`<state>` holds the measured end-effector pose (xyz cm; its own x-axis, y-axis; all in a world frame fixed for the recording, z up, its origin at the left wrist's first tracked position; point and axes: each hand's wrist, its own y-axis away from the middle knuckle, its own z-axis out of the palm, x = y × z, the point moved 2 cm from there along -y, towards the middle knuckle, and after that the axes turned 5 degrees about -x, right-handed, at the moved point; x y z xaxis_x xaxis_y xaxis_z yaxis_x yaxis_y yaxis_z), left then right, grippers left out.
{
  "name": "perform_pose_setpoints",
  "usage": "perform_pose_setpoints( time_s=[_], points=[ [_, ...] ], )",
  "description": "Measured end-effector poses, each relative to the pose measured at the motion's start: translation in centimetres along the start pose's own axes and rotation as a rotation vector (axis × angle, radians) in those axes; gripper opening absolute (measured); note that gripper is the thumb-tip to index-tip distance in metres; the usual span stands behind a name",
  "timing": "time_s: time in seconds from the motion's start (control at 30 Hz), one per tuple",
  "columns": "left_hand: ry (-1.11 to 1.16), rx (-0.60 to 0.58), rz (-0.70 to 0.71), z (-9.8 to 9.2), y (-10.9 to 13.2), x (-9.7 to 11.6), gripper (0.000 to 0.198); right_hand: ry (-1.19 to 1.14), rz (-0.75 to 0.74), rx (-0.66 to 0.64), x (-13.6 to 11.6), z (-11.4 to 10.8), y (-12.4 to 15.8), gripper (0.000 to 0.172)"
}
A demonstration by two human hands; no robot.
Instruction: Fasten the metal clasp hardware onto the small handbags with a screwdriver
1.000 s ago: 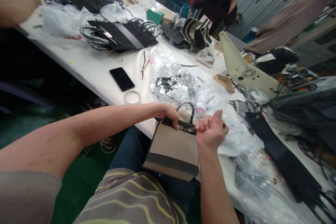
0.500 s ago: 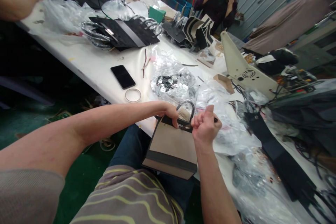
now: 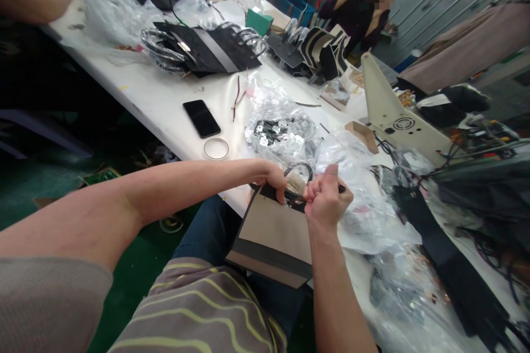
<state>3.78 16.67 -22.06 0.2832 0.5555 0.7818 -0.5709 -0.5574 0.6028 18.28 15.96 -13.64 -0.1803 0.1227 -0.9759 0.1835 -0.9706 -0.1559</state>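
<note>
A beige and black handbag (image 3: 275, 226) lies tilted across my lap, against the table edge. One dark handle (image 3: 301, 166) loops up at its top. My left hand (image 3: 273, 177) is closed on the bag's upper edge, its thumb pressing beside a small shiny metal piece (image 3: 286, 203). At the right of that edge, my right hand (image 3: 328, 198) makes a fist with the thumb up around a slim tool whose dark handle end (image 3: 342, 189) sticks out. The tool's tip is hard to make out, close to the metal piece.
On the white table (image 3: 165, 105) are a phone (image 3: 202, 118), a clear ring (image 3: 216, 148) and an open plastic bag of metal parts (image 3: 273, 131). Black bag pieces (image 3: 207, 49) lie behind. A beige machine (image 3: 403, 121) stands right. Other people are at the far side and upper left.
The view has shifted slightly, so the table things appear further right. Both hands keep their hold at the handbag's top edge, with only slight movement.
</note>
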Motion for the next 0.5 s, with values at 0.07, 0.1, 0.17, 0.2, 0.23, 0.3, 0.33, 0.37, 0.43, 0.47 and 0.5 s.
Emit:
perform_pose_setpoints(
  time_s=[0.07,0.1,0.17,0.2,0.23,0.3,0.33,0.37,0.43,0.47,0.5],
  points=[
    [0.004,-0.016,-0.057,-0.1,0.0,-0.1,0.039,0.014,-0.100,0.056,0.1,-0.2,1.8,0.070],
    [0.002,-0.025,-0.077,-0.1,0.1,-0.1,0.039,0.016,-0.153,0.081,0.3,-0.4,2.7,0.069],
    [-0.005,-0.053,-0.097,-0.3,0.4,0.1,0.039,-0.002,-0.230,0.110,0.5,-0.7,3.8,0.068],
    [-0.007,-0.078,-0.104,-0.3,0.6,0.3,0.039,-0.020,-0.245,0.113,0.6,-0.9,4.0,0.068],
    [-0.003,-0.104,-0.108,-0.4,0.8,0.5,0.039,-0.046,-0.241,0.112,0.6,-1.1,3.9,0.068],
    [0.017,-0.158,-0.096,-0.5,1.3,0.8,0.039,-0.104,-0.211,0.103,0.3,-1.6,3.4,0.069],
    [0.027,-0.180,-0.083,-0.6,1.4,1.0,0.039,-0.127,-0.197,0.096,0.1,-1.7,3.0,0.070],
    [0.036,-0.196,-0.070,-0.6,1.5,1.1,0.041,-0.139,-0.184,0.084,-0.3,-1.8,2.8,0.070],
    [0.040,-0.206,-0.068,-0.7,1.5,1.2,0.042,-0.143,-0.166,0.055,-0.8,-1.7,2.5,0.070],
    [0.034,-0.202,-0.080,-0.7,1.5,1.2,0.041,-0.137,-0.156,0.038,-1.0,-1.6,2.6,0.070],
    [0.026,-0.191,-0.097,-0.7,1.4,1.2,0.040,-0.130,-0.143,0.023,-1.1,-1.4,2.7,0.070]
  ],
)
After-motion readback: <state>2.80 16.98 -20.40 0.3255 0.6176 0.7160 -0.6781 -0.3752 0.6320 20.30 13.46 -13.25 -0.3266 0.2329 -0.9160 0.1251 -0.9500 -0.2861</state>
